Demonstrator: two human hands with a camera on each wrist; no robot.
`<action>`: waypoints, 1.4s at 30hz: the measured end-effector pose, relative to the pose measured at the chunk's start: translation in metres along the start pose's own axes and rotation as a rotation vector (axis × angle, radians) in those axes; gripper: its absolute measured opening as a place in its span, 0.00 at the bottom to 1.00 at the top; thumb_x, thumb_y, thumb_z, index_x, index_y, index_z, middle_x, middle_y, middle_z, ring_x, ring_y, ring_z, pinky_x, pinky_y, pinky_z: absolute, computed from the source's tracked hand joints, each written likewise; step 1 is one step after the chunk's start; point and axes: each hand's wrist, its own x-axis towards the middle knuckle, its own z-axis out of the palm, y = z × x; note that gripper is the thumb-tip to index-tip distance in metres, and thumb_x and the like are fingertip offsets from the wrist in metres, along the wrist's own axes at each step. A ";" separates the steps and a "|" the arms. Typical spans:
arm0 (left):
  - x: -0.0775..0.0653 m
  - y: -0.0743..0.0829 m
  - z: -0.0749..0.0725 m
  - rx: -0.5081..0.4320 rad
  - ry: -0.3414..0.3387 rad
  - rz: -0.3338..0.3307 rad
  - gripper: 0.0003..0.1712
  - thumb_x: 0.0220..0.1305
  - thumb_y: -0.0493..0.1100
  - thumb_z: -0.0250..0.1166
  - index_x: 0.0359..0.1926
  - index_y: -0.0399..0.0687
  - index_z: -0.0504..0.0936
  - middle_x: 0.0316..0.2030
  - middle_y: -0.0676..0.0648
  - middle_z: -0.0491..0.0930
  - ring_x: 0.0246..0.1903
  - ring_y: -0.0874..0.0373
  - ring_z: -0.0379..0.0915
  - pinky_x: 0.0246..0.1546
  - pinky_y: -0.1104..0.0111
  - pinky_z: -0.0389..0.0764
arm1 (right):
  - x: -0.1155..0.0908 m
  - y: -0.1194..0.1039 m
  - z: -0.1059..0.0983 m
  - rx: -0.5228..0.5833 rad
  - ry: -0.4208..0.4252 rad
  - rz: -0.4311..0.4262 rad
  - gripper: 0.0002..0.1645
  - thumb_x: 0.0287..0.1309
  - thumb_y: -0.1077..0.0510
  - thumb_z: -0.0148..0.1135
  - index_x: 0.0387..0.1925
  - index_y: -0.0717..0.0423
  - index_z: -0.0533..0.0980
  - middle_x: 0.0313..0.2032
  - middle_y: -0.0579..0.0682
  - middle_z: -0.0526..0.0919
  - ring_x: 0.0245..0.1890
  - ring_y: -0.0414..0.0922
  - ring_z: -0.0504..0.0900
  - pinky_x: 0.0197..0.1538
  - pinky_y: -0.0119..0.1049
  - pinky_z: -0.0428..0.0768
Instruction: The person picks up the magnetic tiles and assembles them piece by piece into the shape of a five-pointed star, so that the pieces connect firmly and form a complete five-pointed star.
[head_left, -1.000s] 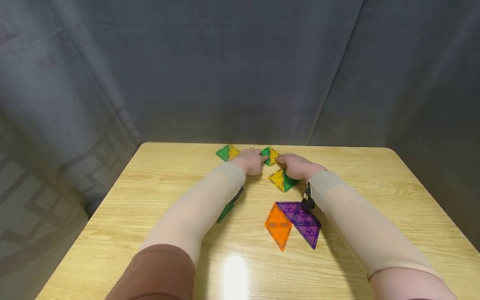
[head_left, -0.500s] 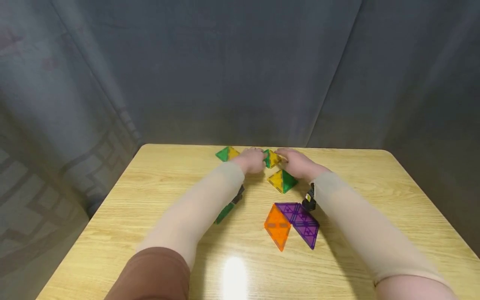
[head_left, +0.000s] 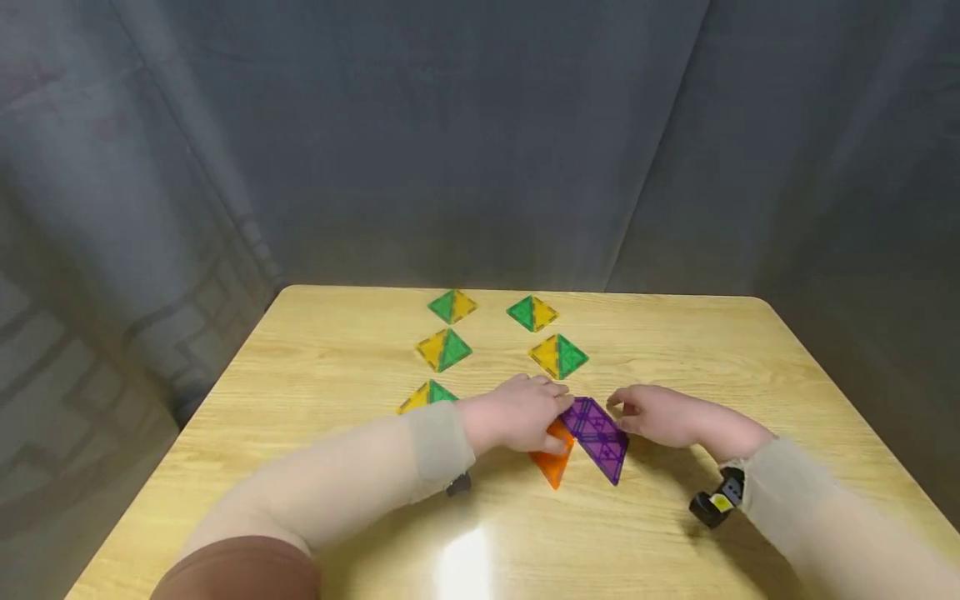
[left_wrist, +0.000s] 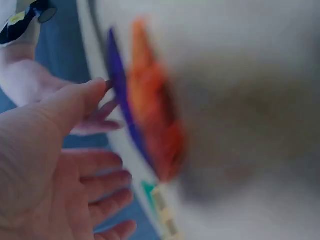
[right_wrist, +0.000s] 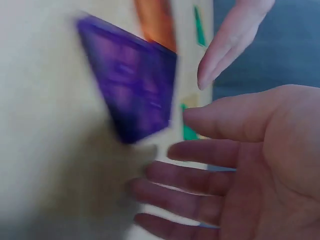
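Note:
An orange diamond of magnetic tiles (head_left: 552,468) lies beside a purple trapezoid of magnetic tiles (head_left: 604,442), their edges meeting. My left hand (head_left: 521,412) is over the orange tiles from the left, fingers extended toward the purple edge and covering part of the orange. On the other side, my right hand (head_left: 660,414) hovers by the purple tiles, its fingers loosely bent and holding nothing. In the right wrist view the purple piece (right_wrist: 132,80) shows apart from the right fingertips. The left wrist view has the orange piece (left_wrist: 150,100) blurred, beyond the left thumb.
Green-and-yellow tile diamonds lie behind: one at back left (head_left: 452,306), one at back right (head_left: 532,313), with a left middle one (head_left: 444,350) and a right middle one (head_left: 558,357). Another diamond (head_left: 426,395) is partly under the left forearm. A grey curtain (head_left: 480,150) hangs behind the table.
Both hands have left the back right green-and-yellow diamond and come nearer, to either side of the orange and purple tiles. That diamond now lies flat, slightly further left.

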 end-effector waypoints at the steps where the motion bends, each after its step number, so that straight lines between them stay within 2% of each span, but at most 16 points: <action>1: -0.002 0.003 0.007 0.005 -0.010 -0.010 0.45 0.64 0.70 0.58 0.74 0.51 0.64 0.72 0.51 0.60 0.70 0.54 0.55 0.69 0.59 0.61 | -0.004 0.000 0.006 0.019 0.009 -0.001 0.22 0.65 0.62 0.59 0.56 0.73 0.73 0.40 0.54 0.81 0.39 0.48 0.79 0.44 0.48 0.80; 4: -0.009 0.007 0.023 -0.017 -0.006 -0.046 0.49 0.64 0.72 0.56 0.75 0.48 0.61 0.73 0.49 0.58 0.71 0.53 0.54 0.69 0.59 0.60 | -0.009 -0.001 0.020 0.096 0.063 -0.019 0.23 0.65 0.61 0.60 0.57 0.72 0.73 0.39 0.51 0.80 0.38 0.47 0.78 0.42 0.45 0.79; 8: -0.023 0.003 0.033 -0.101 0.032 -0.046 0.49 0.62 0.71 0.60 0.73 0.45 0.64 0.72 0.46 0.60 0.70 0.52 0.56 0.68 0.59 0.61 | -0.013 -0.007 0.035 0.200 0.085 -0.059 0.22 0.68 0.61 0.58 0.58 0.71 0.73 0.39 0.50 0.77 0.37 0.44 0.75 0.40 0.39 0.77; 13: -0.040 -0.006 0.035 -0.204 0.075 -0.034 0.47 0.58 0.68 0.66 0.71 0.48 0.68 0.67 0.48 0.67 0.65 0.52 0.63 0.66 0.59 0.65 | -0.018 -0.018 0.046 0.282 0.079 -0.112 0.23 0.70 0.61 0.55 0.61 0.70 0.70 0.47 0.54 0.79 0.46 0.48 0.78 0.50 0.45 0.78; 16: -0.040 -0.009 0.034 -0.239 0.142 -0.044 0.44 0.56 0.65 0.69 0.67 0.48 0.73 0.62 0.49 0.71 0.61 0.53 0.67 0.63 0.60 0.68 | -0.018 -0.023 0.046 0.278 0.083 -0.132 0.24 0.70 0.61 0.55 0.62 0.70 0.70 0.49 0.55 0.80 0.50 0.51 0.78 0.54 0.49 0.77; 20: -0.029 -0.007 0.032 -0.268 0.202 -0.086 0.40 0.50 0.63 0.74 0.58 0.46 0.77 0.57 0.49 0.71 0.56 0.54 0.66 0.60 0.61 0.69 | -0.016 -0.025 0.045 0.292 0.078 -0.153 0.24 0.70 0.60 0.55 0.63 0.71 0.69 0.50 0.57 0.80 0.51 0.52 0.78 0.55 0.49 0.77; 26: -0.023 -0.006 0.035 -0.342 0.147 -0.175 0.34 0.45 0.59 0.77 0.48 0.48 0.76 0.47 0.52 0.72 0.46 0.57 0.65 0.51 0.65 0.69 | -0.015 -0.024 0.048 0.355 0.048 -0.164 0.27 0.71 0.59 0.54 0.64 0.73 0.66 0.54 0.62 0.78 0.54 0.55 0.77 0.58 0.52 0.77; 29: -0.022 -0.004 0.036 -0.382 0.124 -0.222 0.35 0.43 0.60 0.78 0.48 0.49 0.75 0.44 0.54 0.71 0.45 0.57 0.64 0.48 0.65 0.68 | -0.015 -0.024 0.050 0.361 0.045 -0.152 0.27 0.72 0.59 0.53 0.65 0.72 0.66 0.56 0.62 0.77 0.55 0.56 0.76 0.59 0.54 0.75; 32: -0.021 0.000 0.036 -0.384 0.109 -0.254 0.37 0.43 0.59 0.77 0.50 0.49 0.73 0.44 0.54 0.69 0.46 0.57 0.63 0.48 0.65 0.68 | -0.016 -0.023 0.050 0.359 0.052 -0.141 0.26 0.72 0.59 0.53 0.65 0.71 0.67 0.57 0.63 0.76 0.56 0.57 0.75 0.60 0.55 0.74; 35: -0.021 0.006 0.033 -0.379 0.090 -0.281 0.39 0.42 0.59 0.77 0.51 0.47 0.72 0.46 0.51 0.69 0.48 0.55 0.63 0.50 0.63 0.68 | -0.016 -0.022 0.050 0.355 0.058 -0.136 0.26 0.72 0.58 0.53 0.65 0.70 0.67 0.58 0.63 0.75 0.58 0.58 0.74 0.60 0.56 0.73; 38: -0.021 0.011 0.032 -0.359 0.077 -0.305 0.43 0.41 0.58 0.77 0.55 0.43 0.71 0.54 0.47 0.69 0.55 0.53 0.63 0.55 0.60 0.67 | -0.015 -0.020 0.051 0.355 0.058 -0.135 0.26 0.72 0.58 0.53 0.65 0.69 0.67 0.58 0.62 0.75 0.58 0.58 0.74 0.60 0.56 0.73; 42: -0.021 0.016 0.032 -0.333 0.068 -0.328 0.51 0.42 0.58 0.77 0.64 0.38 0.67 0.65 0.41 0.64 0.64 0.49 0.58 0.62 0.56 0.64 | -0.013 -0.018 0.052 0.355 0.057 -0.136 0.26 0.72 0.58 0.53 0.65 0.68 0.67 0.57 0.61 0.75 0.57 0.57 0.74 0.60 0.56 0.74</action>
